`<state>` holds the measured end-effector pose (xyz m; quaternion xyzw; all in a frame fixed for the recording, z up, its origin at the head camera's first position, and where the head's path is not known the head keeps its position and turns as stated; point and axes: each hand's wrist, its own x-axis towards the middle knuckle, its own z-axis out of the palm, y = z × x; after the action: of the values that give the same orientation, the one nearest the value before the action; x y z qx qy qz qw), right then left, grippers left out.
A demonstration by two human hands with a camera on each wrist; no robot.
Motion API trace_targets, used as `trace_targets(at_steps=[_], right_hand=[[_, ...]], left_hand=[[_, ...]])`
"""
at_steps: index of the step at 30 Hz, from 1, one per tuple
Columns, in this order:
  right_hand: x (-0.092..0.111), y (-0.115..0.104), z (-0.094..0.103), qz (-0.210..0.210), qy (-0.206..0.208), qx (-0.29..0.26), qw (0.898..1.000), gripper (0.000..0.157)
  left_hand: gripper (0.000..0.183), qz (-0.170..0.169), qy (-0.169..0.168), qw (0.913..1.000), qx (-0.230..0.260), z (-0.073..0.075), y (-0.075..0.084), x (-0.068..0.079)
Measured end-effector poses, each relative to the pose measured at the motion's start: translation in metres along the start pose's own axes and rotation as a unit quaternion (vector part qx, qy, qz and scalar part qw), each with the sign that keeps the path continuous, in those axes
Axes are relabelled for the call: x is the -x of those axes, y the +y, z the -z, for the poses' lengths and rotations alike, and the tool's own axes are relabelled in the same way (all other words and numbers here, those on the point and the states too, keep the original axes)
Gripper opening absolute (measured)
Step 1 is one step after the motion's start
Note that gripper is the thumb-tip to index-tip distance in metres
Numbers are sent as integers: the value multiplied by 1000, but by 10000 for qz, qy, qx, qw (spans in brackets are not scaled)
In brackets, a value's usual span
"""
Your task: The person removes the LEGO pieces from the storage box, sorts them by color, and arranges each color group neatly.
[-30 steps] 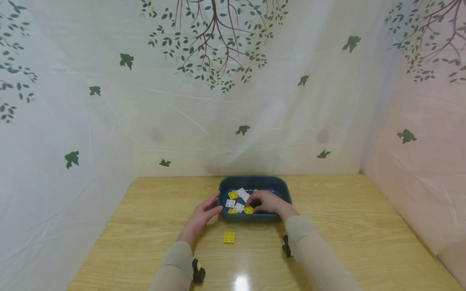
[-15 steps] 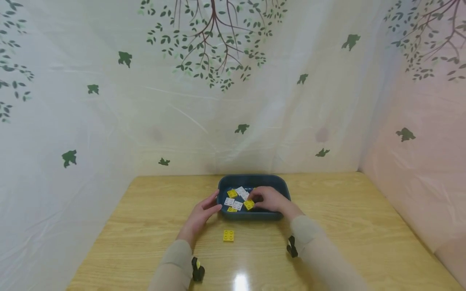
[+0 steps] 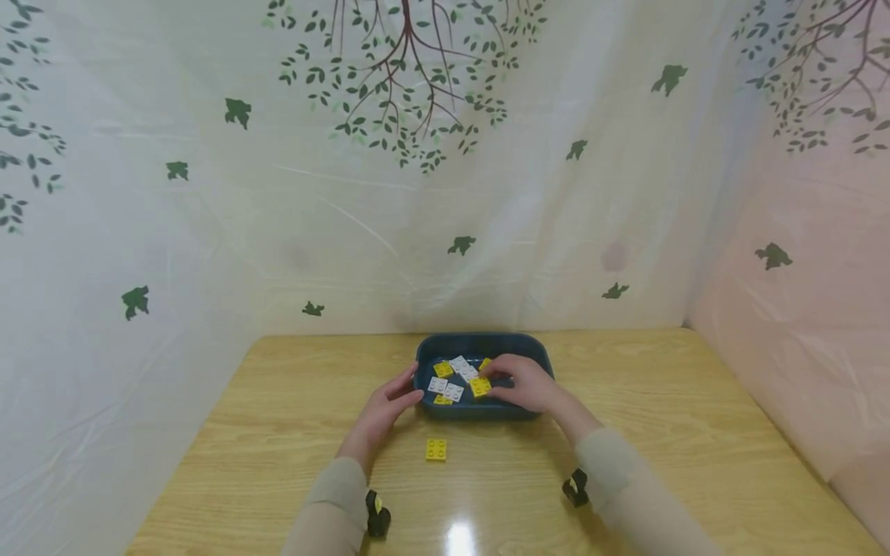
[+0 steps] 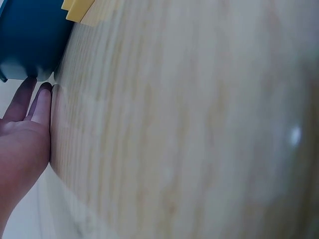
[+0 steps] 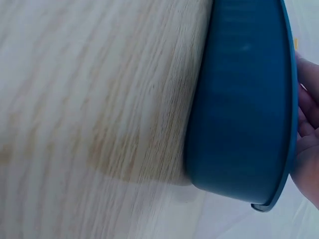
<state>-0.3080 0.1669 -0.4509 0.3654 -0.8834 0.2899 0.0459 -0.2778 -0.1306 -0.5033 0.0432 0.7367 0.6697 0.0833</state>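
Note:
A dark blue tray (image 3: pixel 480 414) stands at the far middle of the table, holding several white building bricks (image 3: pixel 453 392) and several yellow ones. My left hand (image 3: pixel 385 409) rests its extended fingers against the tray's left end; the left wrist view shows the fingertips (image 4: pixel 31 80) right at the tray wall. Over the tray's inside, my right hand (image 3: pixel 524 384) pinches a yellow building brick (image 3: pixel 480 387) between thumb and fingers. From the right wrist, the tray wall (image 5: pixel 244 99) hides that brick and part of the hand. Another yellow brick (image 3: pixel 436 450) lies on the table in front of the tray.
The wooden table (image 3: pixel 313 386) runs back to a pale curtain (image 3: pixel 389 255) printed with leaves and birds. Both wrists wear small black devices, the left one (image 3: pixel 378 516) near the tabletop.
My right hand has lifted the pinched yellow brick a little off the other bricks and shifted slightly right, with the forearm swinging right. The left hand stays at the tray's end.

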Motion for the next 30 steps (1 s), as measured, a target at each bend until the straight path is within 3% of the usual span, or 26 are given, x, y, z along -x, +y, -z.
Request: trace_targets(at_steps=[12, 30], right_hand=[[24, -26, 2, 48, 208, -29, 9998, 28], [54, -58, -17, 417, 281, -64, 9987, 30]], left_hand=[[57, -71, -83, 9999, -117, 1, -1, 5], [58, -69, -134, 9998, -157, -1, -1, 18]])
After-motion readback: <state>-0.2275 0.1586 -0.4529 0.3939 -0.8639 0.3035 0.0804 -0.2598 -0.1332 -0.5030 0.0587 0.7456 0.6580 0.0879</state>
